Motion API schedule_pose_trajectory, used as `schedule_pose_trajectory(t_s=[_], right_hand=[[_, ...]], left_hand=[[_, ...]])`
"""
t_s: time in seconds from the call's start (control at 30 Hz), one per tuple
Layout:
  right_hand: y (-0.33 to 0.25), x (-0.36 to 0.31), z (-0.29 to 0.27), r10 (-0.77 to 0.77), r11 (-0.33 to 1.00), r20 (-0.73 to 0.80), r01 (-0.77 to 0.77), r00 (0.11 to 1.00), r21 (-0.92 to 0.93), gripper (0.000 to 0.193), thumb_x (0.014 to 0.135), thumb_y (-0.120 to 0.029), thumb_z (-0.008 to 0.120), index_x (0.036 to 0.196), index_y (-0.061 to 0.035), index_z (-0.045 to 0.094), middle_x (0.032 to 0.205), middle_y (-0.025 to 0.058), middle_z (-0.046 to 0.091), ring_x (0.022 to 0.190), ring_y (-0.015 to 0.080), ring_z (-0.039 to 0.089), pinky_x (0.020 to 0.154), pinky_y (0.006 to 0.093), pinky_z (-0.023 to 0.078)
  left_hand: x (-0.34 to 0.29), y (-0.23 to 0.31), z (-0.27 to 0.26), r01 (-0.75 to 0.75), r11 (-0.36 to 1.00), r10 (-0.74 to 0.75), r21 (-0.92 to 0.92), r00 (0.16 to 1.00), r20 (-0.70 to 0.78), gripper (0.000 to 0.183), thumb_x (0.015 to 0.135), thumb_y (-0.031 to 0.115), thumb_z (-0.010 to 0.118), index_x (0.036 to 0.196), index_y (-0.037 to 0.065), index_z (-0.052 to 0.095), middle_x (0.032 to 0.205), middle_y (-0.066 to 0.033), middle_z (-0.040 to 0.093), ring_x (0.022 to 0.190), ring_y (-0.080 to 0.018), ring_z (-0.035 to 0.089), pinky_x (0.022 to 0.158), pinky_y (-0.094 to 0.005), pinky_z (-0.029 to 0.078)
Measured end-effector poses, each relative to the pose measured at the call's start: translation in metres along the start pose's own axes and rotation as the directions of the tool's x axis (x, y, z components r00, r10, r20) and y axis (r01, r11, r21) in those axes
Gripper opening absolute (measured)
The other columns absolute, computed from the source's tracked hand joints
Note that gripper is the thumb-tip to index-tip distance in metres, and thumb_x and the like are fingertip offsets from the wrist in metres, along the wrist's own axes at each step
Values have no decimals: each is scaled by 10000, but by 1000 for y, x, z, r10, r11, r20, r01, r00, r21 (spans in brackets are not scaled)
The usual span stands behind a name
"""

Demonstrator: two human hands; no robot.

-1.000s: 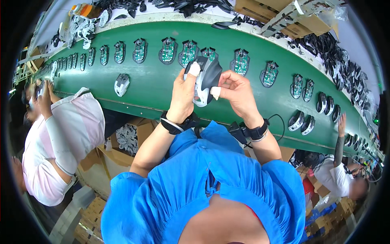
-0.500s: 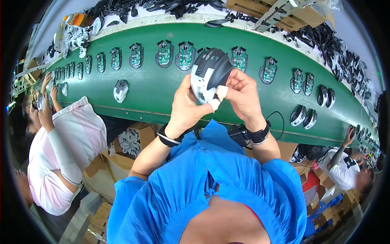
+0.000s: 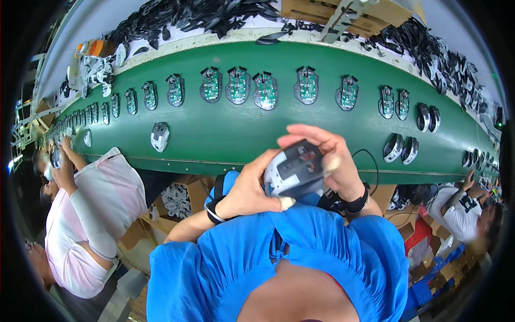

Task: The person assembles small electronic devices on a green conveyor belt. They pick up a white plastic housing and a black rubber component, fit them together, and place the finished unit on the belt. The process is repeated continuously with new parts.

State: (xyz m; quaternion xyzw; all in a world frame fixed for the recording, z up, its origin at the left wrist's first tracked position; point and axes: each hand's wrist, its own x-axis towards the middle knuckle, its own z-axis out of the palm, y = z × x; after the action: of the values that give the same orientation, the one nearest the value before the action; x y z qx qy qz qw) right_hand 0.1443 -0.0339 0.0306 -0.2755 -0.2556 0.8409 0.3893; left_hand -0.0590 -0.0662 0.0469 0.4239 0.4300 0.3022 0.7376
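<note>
Clasped by the left hand [image 3: 250, 188], the grey-and-white mouse [image 3: 298, 169] is near the blue shirt [image 3: 230, 247]; I can't tell whether the blurred right hand [image 3: 340, 163] beside it grips. Circuit boards [image 3: 266, 91] line the green belt [image 3: 225, 134], dark parts [image 3: 198, 16] heaped behind. Earlier, the mouse was farther from that shirt.

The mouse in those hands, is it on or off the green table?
Off: the left hand holds the mouse up, clear of the green table, with the right hand beside it.
</note>
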Motion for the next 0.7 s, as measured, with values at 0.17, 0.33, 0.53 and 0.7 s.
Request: schedule_pose_trajectory(t_s=[0.17,0.33,0.53,0.7], right_hand=[[18,-1,1,-115,980,-161,85,980,-181,829,626,-65,809,1351,36,420,1285,118,531,1172,200,524,988,320,422],[27,-17,5,-287,940,-60,269,956,-212,834,590,56,812,1334,47,435,1309,137,505,1199,209,500,1036,354,388],[72,5,-48,18,999,-423,2,906,48,587,786,55,628,1344,-2,452,1124,97,621,941,155,621,820,282,508],[96,15,-49,-159,966,-802,260,576,-5,654,808,4,616,1387,-56,319,1146,94,556,976,180,565,825,312,482]], left_hand=[[14,-14,-10,-40,987,58,158,993,-107,761,585,137,809,1249,-3,463,1088,-77,575,1012,-156,557,891,-294,435],[7,3,0,-214,866,277,452,958,-78,670,545,218,838,1119,3,567,1004,-113,629,909,-237,634,815,-340,490],[61,-58,-11,147,927,-81,344,977,-197,485,617,221,818,967,8,560,861,-81,595,770,-177,577,700,-334,485],[96,-116,13,-152,705,222,693,975,-12,820,565,63,737,1293,-27,372,1261,-245,413,1199,-408,414,1020,-429,377]])
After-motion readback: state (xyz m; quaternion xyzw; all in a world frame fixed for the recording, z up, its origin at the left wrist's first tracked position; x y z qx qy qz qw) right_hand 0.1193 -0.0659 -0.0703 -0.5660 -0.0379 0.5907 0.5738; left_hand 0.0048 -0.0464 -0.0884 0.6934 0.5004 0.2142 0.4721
